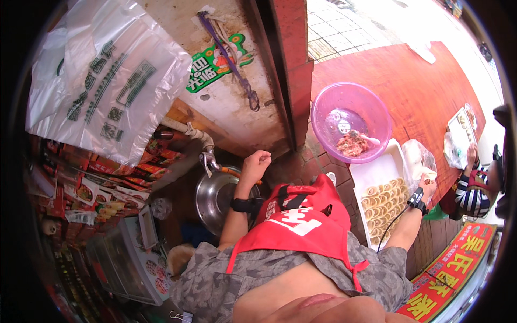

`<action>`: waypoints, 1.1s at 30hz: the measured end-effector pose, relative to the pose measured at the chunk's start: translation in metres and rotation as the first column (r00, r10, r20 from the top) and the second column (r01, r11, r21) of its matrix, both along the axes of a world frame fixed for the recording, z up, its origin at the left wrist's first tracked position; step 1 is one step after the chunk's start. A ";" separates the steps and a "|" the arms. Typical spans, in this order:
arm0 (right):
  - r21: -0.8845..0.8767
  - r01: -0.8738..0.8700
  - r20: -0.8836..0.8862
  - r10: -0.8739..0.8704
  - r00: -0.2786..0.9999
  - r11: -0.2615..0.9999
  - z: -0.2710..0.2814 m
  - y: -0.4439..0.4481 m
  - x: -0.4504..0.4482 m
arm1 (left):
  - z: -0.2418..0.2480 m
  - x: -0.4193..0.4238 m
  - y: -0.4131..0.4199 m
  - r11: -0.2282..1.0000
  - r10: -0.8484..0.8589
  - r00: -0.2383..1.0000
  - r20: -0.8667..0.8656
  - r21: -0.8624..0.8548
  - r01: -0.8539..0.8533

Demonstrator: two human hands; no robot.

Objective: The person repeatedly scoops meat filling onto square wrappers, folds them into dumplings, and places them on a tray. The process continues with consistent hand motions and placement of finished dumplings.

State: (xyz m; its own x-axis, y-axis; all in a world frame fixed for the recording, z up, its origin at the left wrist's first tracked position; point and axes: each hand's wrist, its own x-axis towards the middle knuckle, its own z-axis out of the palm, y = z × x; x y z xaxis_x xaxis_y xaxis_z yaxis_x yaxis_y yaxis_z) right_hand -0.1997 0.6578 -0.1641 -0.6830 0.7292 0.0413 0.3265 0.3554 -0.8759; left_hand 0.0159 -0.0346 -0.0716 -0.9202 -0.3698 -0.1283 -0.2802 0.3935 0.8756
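My left hand [257,164] is raised over the floor beside a steel basin [207,198], its fingers curled together with nothing visible in them. At the right, my right hand [427,189] pinches a pale dough wrapper [431,174] at the edge of a plastic bag [412,151] that holds more pale dough. Just left of that hand lies a white tray [360,173] with rows of folded dumplings [383,202]. A translucent purple bowl [377,95] overlaps the tray's far end; minced meat filling [350,144] and a pale spoon [370,139] are in it.
A red-brown wooden table [408,89] extends beyond the bowl. Another person's hands [471,155] are at its right edge, near a smaller tray [460,121]. A tap [208,159] juts over the steel basin. Plastic bags [109,76] hang at upper left.
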 end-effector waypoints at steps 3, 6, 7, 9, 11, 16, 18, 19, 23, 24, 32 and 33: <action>-0.767 0.071 -0.233 -0.380 0.895 0.638 0.005 0.018 -0.002 | 0.005 -0.003 0.007 0.999 -0.031 0.999 -0.006 0.029 0.031; -0.904 -0.002 -0.268 -0.564 0.781 0.427 0.017 0.036 0.013 | 0.009 -0.005 0.008 0.997 -0.069 0.997 -0.033 0.030 0.070; -0.896 -0.109 -0.352 -0.537 0.767 0.431 0.023 0.035 0.022 | 0.011 -0.004 0.008 0.996 -0.078 0.996 -0.042 0.032 0.079; -0.847 -0.218 -0.479 -0.518 0.709 0.485 0.049 0.027 0.043 | 0.015 -0.004 0.007 0.993 -0.102 0.993 -0.055 0.054 0.105; -0.862 -0.279 -0.493 -0.573 0.654 0.422 0.090 -0.002 0.058 | 0.021 -0.007 0.006 0.984 -0.135 0.989 -0.066 0.109 0.142; -0.770 -0.613 -0.638 -0.234 0.733 0.178 0.185 -0.155 0.076 | 0.047 -0.040 0.027 0.824 -0.226 0.964 -0.142 0.499 0.267; -0.754 -0.657 -0.652 -0.111 0.750 -0.001 0.204 -0.224 0.073 | 0.062 -0.057 0.047 0.669 -0.240 0.955 -0.176 0.683 0.294; -0.762 -0.637 -0.632 -0.080 0.771 -0.116 0.210 -0.256 0.072 | 0.069 -0.064 0.059 0.594 -0.252 0.946 -0.203 0.740 0.317; -0.808 -0.513 -0.578 0.218 0.787 -0.291 0.230 -0.347 0.078 | 0.094 -0.084 0.090 0.333 -0.274 0.927 -0.256 0.879 0.341; -0.835 -0.476 -0.541 0.254 0.802 -0.275 0.234 -0.360 0.080 | 0.099 -0.087 0.094 0.300 -0.258 0.937 -0.236 0.902 0.309; -0.843 -0.428 -0.536 0.451 0.713 -0.325 0.223 -0.401 0.087 | 0.113 -0.084 0.094 0.563 -0.182 0.955 -0.233 0.772 0.296; -0.864 -0.411 -0.502 0.461 0.732 -0.289 0.221 -0.403 0.085 | 0.112 -0.085 0.093 0.610 -0.175 0.962 -0.211 0.743 0.275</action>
State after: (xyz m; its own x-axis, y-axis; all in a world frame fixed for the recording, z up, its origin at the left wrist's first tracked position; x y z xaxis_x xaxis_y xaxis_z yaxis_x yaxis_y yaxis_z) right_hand -0.1147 0.2552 0.0573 -0.8222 -0.4909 -0.2882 0.5687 -0.6871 -0.4522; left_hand -0.0693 0.0579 0.0400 -0.9862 0.0348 -0.1620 -0.1627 -0.3870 0.9076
